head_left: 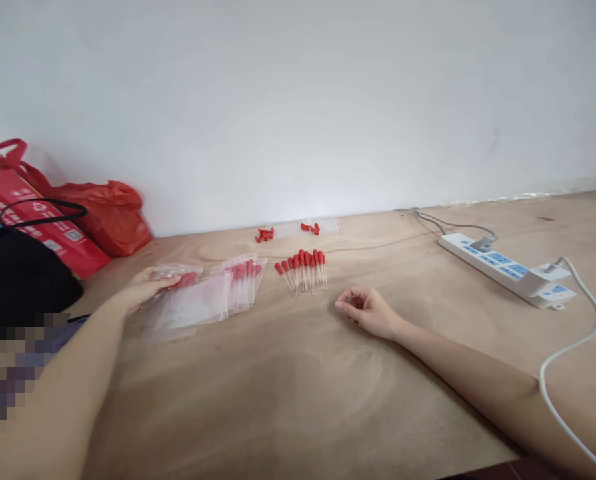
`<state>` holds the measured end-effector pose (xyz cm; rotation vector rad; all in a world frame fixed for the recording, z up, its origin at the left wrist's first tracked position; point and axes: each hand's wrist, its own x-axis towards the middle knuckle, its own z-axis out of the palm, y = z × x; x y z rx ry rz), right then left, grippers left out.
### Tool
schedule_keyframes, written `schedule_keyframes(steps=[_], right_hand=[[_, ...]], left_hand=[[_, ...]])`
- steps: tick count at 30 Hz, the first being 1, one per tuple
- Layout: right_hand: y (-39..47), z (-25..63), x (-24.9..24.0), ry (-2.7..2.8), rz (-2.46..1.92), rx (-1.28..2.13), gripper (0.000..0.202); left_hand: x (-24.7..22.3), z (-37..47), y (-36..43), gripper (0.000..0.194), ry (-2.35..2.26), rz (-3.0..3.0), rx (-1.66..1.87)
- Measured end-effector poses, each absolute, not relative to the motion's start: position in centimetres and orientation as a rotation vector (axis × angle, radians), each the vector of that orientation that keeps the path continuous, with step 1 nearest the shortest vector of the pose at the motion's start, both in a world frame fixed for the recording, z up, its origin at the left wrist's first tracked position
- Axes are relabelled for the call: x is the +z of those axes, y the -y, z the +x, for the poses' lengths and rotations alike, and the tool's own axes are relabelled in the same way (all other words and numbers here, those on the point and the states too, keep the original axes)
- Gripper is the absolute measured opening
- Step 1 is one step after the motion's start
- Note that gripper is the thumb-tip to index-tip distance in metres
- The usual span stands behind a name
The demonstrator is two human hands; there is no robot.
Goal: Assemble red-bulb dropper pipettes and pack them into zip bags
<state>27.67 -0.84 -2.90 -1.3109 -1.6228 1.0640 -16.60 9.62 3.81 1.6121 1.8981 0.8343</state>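
Note:
My left hand [151, 287] pinches the upper edge of a clear zip bag with red-bulbed droppers [185, 280] in it, at the left end of an overlapping row of bags. More zip bags [198, 303] lie to its right, and red bulbs show through the plastic. My right hand [361, 310] rests on the wooden table with its fingers curled in and the thumb against them; I see nothing held in it. Loose droppers [305, 270] with red bulbs and pale, thin stems lie fanned out between my hands, nearer the right one.
Small red bulbs [265, 235] and a clear bag [328, 227] lie near the wall. A white power strip [498, 263] with plugs and a grey cable stands at right; its white cable [571, 347] crosses over my right forearm. Red bags [108, 213] and a black item [23, 283] crowd the left.

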Motion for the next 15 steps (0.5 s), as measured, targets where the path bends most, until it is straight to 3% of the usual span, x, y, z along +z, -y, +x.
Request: schedule_keyframes(steps=[3,5,8,12,15], right_hand=[[0.9,27.7,-2.9,1.624,-1.321,1.058,0.027],[0.9,27.7,-2.9,1.629,-1.323,1.057,0.026],[0.8,27.7,-2.9,1.638,-1.327,1.051,0.023],[0.9,27.7,-2.9,1.649,-1.327,1.046,0.022],[0.9,27.7,-2.8,1.660,-1.327,1.026,0.023]], left_hand=[[4.1,-15.8,-9.4,0.072,-2.117,1.894,0.735],[4.5,-14.7,-8.7,0.069,-2.152,2.141,0.716],[4.6,-12.6,-7.1,0.064,-1.776,2.550,0.515],[3.4,-10.5,-5.2,0.098,-1.537,2.710,0.116],[2.5,-9.9,-4.5,0.088,-1.543,2.696,0.079]])
